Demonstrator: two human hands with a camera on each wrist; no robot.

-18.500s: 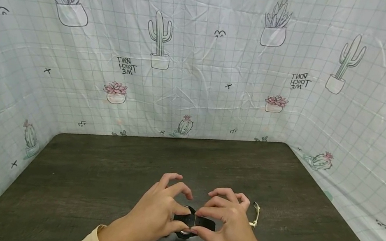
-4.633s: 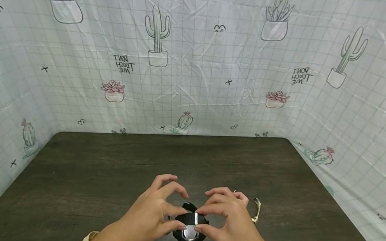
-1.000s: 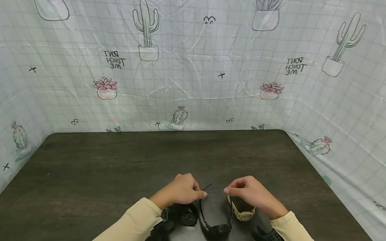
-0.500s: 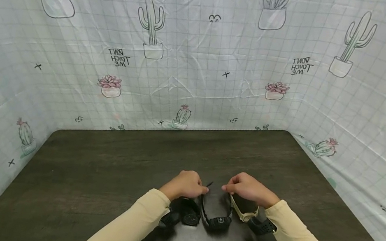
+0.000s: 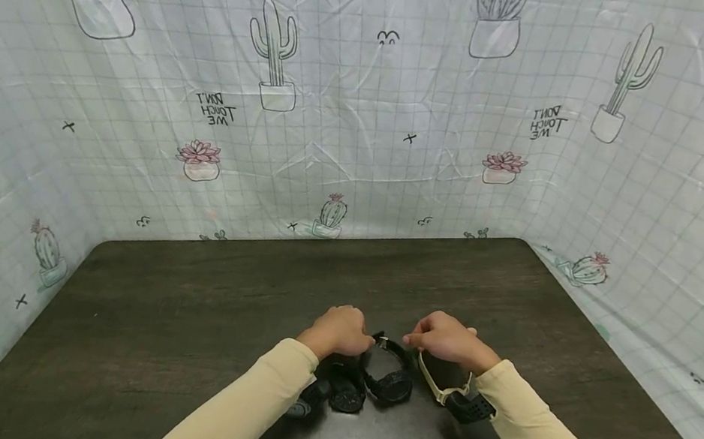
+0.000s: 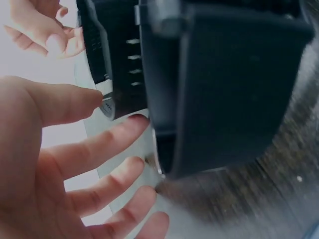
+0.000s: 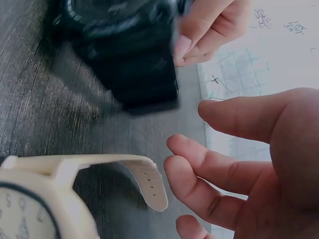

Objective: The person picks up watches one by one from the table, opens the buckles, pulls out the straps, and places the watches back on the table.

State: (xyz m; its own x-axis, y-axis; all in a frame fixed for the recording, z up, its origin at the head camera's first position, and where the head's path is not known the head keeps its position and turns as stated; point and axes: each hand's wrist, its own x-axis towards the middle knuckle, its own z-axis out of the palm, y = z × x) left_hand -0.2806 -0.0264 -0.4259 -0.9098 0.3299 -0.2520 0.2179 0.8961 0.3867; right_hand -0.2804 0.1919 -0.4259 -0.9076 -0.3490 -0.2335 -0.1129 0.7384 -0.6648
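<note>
In the head view, a black wristwatch (image 5: 393, 387) with its strap spread apart sits between my hands. My left hand (image 5: 341, 330) pinches one strap end; in the left wrist view the thumb and index finger meet at the strap (image 6: 122, 84) with its row of holes. My right hand (image 5: 447, 338) is just right of the watch, fingers loosely bent with nothing between them. In the right wrist view the other strap end (image 7: 149, 94) points free, apart from the right fingertips. Below that hand lies a beige watch (image 7: 42, 209), its strap open.
A second black watch (image 5: 346, 398) lies on the dark wooden table (image 5: 207, 319), left of the held one. Black camera mounts sit on both wrists, the right mount (image 5: 467, 407) overlapping the beige watch in the head view. A cactus-print curtain (image 5: 351, 136) surrounds the table.
Earlier both hands held the watch with its strap closed, then its two strap ends spread apart. Now the right hand has let go, and the watch has swung left towards the left hand.
</note>
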